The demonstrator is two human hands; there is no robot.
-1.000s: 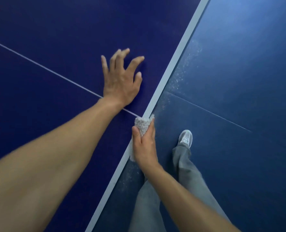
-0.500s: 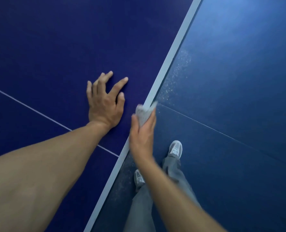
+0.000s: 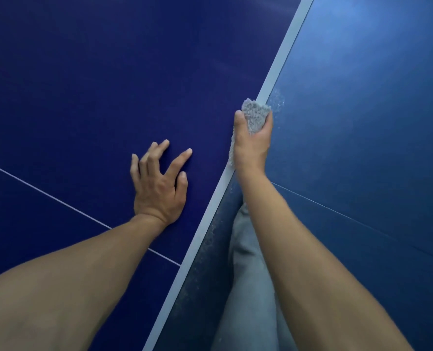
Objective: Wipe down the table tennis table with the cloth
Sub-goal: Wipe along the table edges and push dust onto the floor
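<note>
Right hand [image 3: 252, 145] slid cloth [image 3: 255, 117] up the table edge [image 3: 279, 64]
It grips it; left hand [image 3: 159, 184] flat, fingers apart; edge ahead looks unwiped

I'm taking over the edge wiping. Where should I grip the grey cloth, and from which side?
Probably the cloth by its bunched lower part, where the right hand holds it, coming from the floor side of the white table edge: it sits against that edge, fluffy tip free.
</note>
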